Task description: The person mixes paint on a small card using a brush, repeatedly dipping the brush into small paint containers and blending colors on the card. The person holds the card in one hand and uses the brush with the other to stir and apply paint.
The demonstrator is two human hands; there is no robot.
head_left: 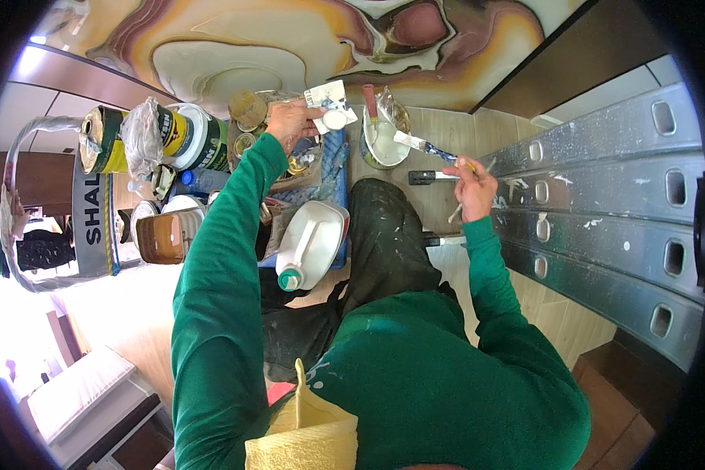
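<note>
My left hand point(291, 124) pinches the edge of a flat white card-like piece point(328, 97) with dark printing and a round white disc on it; what it is exactly I cannot tell. It is held above an open box of tins and small items point(305, 174). My right hand point(475, 188) grips a paintbrush point(427, 146) by its handle. The brush points left, its white-coated bristles over the rim area of a bucket point(382, 149) holding white paint. A red-handled tool point(370, 98) stands in that bucket, with crumpled clear plastic at its rim.
A white jug with a green cap point(315, 244) lies beside my leg, over a blue tray point(335, 153). Paint tins point(106, 141) and a large tub point(204, 137) stand at left. A paint-spattered metal ladder point(595, 192) fills the right. A marbled panel point(235, 47) rises ahead.
</note>
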